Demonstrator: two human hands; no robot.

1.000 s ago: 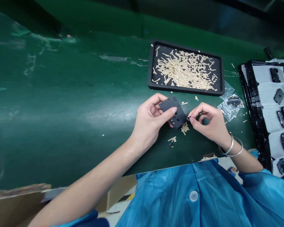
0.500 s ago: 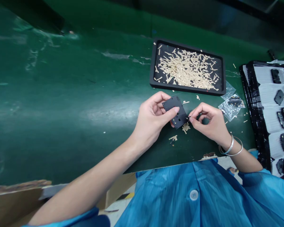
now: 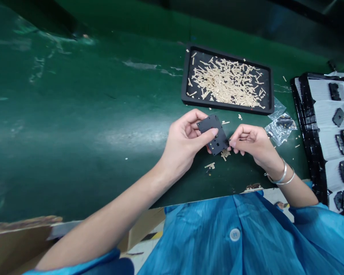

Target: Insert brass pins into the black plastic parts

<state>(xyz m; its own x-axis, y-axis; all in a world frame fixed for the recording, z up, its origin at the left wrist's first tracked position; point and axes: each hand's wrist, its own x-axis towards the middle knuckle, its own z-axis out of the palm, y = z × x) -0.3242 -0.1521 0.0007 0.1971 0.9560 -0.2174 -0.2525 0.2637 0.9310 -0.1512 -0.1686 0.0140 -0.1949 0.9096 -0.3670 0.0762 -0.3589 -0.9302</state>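
Observation:
My left hand [image 3: 186, 143] grips a small flat black plastic plate [image 3: 215, 133] between thumb and fingers, just above the green table. My right hand [image 3: 250, 143] is closed, its fingertips pressed against the plate's right edge; what they pinch, if anything, is too small to make out. A few beige strips [image 3: 224, 154] lie on the table right under the plate. Two silver bangles sit on my right wrist.
A black tray [image 3: 271, 91] strewn with beige strips lies beyond my hands. A clear plastic bag [image 3: 281, 124] with dark parts lies to the right. At the far right, a black rack [image 3: 306, 114] holds white sheets with several black parts. Cardboard shows at the lower left.
My right hand has turned its palm downward and its fingers have closed in against the plate's edge. The left hand and plate stay almost still.

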